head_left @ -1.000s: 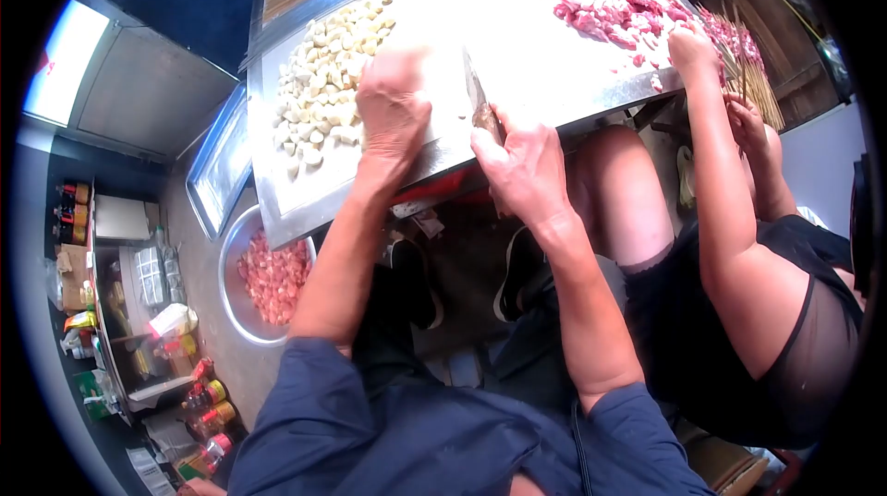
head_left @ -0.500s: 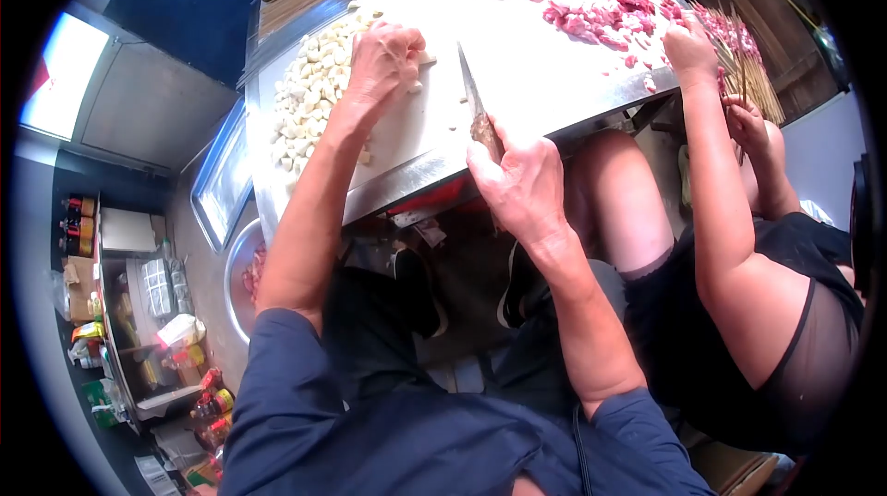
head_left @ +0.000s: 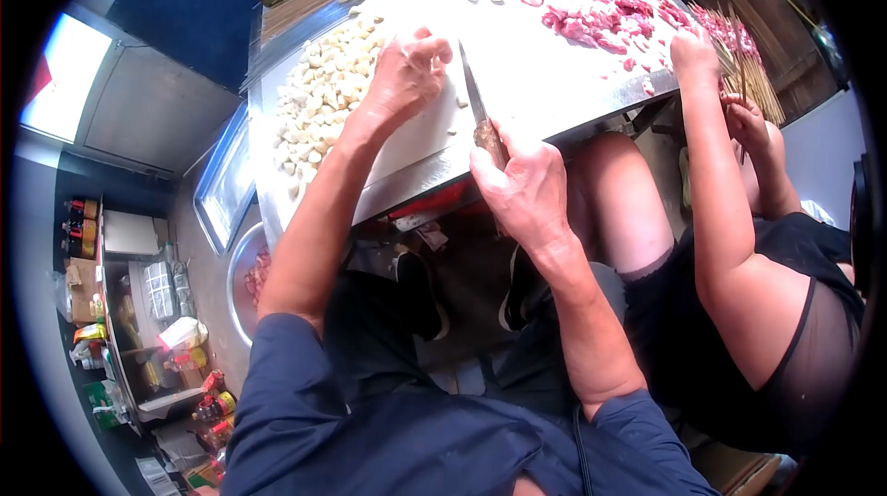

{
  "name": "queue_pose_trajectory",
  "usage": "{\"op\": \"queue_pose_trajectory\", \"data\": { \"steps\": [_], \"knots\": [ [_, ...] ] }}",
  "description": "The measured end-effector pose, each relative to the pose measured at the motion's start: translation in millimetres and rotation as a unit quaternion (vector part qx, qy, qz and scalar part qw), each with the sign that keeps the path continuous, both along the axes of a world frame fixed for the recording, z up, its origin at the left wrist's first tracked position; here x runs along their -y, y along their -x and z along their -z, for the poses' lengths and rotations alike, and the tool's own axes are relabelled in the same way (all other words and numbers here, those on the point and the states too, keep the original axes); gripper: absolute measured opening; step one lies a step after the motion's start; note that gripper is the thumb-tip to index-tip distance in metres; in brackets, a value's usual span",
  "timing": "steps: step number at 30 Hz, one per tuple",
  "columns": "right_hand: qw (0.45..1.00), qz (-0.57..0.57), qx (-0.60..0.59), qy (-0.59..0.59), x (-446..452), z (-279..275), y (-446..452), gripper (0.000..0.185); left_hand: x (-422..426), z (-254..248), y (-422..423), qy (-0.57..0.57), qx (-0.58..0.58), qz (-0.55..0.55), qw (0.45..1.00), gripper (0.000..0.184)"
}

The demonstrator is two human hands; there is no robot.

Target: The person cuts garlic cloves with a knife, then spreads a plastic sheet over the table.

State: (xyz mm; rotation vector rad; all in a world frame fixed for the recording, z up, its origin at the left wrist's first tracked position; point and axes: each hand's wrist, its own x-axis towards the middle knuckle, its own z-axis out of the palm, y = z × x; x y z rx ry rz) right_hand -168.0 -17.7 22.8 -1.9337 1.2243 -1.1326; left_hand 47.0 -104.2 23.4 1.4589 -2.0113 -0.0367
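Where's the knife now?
In the head view, the knife is in the person's right hand at the near edge of the table, right of the pale cloves.

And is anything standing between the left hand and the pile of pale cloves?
Nothing visible; the left hand is beside the pale cloves, and the knife in the right hand is on the side away from them.

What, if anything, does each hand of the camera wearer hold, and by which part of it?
The right hand holds the knife by its handle. The left hand is near the pale pieces; whether it holds anything cannot be told.
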Motion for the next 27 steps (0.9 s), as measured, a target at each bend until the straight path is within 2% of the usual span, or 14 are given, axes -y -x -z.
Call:
{"op": "queue_pose_trajectory", "data": {
  "steps": [5, 7, 9, 13, 15, 18, 19, 20, 23, 27],
  "knots": [
    [1.000, 0.008, -0.004, -0.011, 0.3, -1.5, 6.8, 0.037, -33.3, -16.7, 19.2, 0.015, -0.034, 0.015, 0.999, 0.016],
    [1.000, 0.004, -0.008, -0.017, 0.7, -4.3, 10.3, 0.037, -50.7, -24.4, 21.4, -0.010, -0.068, 0.010, 0.998, 0.015],
    [1.000, -0.007, -0.010, -0.022, -0.4, -5.5, 8.9, 0.037, -64.1, -18.7, 21.4, -0.091, -0.106, 0.014, 0.990, 0.014],
    [0.999, -0.028, 0.007, -0.017, -6.6, -6.8, 7.2, 0.035, -78.7, 0.1, 25.4, -0.114, -0.137, -0.028, 0.984, 0.008],
    [0.999, -0.036, 0.009, -0.019, -8.7, -7.4, 7.5, 0.033, -81.0, 5.4, 25.4, -0.082, -0.191, -0.050, 0.977, 0.008],
    [0.998, -0.052, -0.001, -0.030, -9.8, -8.4, 8.6, 0.030, -84.5, 12.8, 33.2, -0.024, -0.197, -0.078, 0.977, 0.006],
    [0.998, -0.059, -0.006, -0.037, -10.8, -8.9, 8.2, 0.024, -85.7, 15.7, 34.7, 0.004, -0.211, -0.095, 0.973, 0.006],
    [0.997, -0.068, -0.010, -0.045, -11.8, -8.8, 8.0, 0.019, -86.8, 18.1, 35.3, 0.003, -0.212, -0.097, 0.972, 0.006],
    [0.996, -0.078, -0.035, -0.032, -12.7, -3.5, 8.2, 0.020, -88.2, 20.7, 36.5, -0.030, -0.245, -0.135, 0.960, 0.009],
    [0.995, -0.081, -0.057, -0.030, -13.1, -3.3, 8.7, 0.020, -86.2, 24.6, 34.3, 0.002, -0.232, -0.124, 0.965, 0.010]
  ]
}}
